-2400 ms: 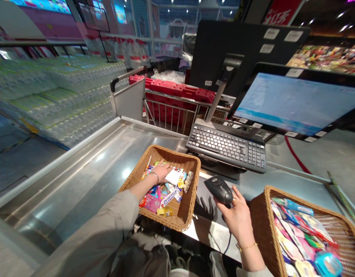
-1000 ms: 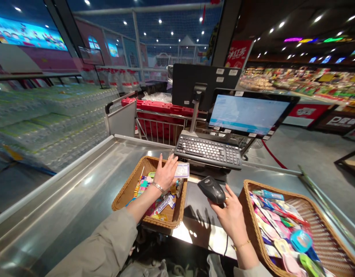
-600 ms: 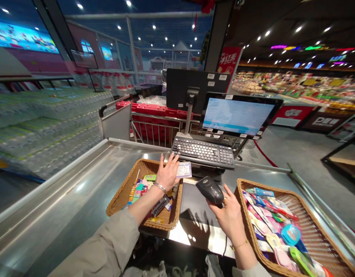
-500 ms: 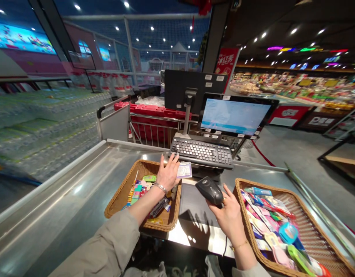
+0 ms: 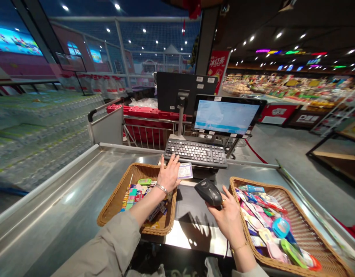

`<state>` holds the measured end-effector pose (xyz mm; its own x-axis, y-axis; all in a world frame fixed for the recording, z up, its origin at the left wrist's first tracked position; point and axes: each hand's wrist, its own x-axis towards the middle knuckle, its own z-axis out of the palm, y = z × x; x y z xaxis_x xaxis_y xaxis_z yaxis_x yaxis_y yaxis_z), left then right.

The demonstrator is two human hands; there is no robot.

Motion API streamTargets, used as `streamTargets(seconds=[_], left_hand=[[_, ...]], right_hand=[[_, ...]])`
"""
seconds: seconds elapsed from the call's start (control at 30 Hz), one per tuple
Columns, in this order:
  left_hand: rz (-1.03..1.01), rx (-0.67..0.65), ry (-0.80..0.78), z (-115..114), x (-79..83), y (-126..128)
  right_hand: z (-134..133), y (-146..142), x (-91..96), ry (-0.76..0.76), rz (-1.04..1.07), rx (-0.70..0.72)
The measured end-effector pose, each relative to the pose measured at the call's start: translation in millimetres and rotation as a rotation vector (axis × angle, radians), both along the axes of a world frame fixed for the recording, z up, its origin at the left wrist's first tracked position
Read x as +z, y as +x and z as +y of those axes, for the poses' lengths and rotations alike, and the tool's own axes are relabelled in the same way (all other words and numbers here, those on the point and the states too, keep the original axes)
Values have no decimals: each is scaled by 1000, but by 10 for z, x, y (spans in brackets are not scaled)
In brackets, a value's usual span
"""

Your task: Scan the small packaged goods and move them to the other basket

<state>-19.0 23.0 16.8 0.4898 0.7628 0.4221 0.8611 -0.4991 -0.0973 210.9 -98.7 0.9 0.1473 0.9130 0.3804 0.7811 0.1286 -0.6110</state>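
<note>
My left hand [image 5: 168, 173] holds a small white packet [image 5: 185, 171] up by its edge, above the right rim of the left wicker basket [image 5: 111, 203], its fingers stretched. My right hand [image 5: 228, 217] grips a black barcode scanner [image 5: 208, 192], whose head points toward the packet. The packet and the scanner are a short gap apart. The left basket holds several small colourful packets [image 5: 137, 190].
A second wicker basket [image 5: 307, 234] full of colourful packets stands at the right. Behind the hands are a black keyboard [image 5: 196, 152] and a lit touchscreen [image 5: 225, 116]. The steel counter [image 5: 64, 200] runs to the left. A red cart [image 5: 148, 115] stands behind the counter.
My left hand lifted the white packet out of the left basket and brought it up before the scanner. The view has since tilted up and shifted; both hands keep their pose.
</note>
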Motion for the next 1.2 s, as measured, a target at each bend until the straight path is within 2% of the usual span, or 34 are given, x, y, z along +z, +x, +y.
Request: streamTargets(seconds=[0.87, 1.2], left_hand=[[26, -16, 44, 61, 15, 136], [24, -43, 52, 79, 28, 236]], right_hand=[[-31, 67, 23, 13, 22, 0], [-41, 203, -68, 38, 29, -64]])
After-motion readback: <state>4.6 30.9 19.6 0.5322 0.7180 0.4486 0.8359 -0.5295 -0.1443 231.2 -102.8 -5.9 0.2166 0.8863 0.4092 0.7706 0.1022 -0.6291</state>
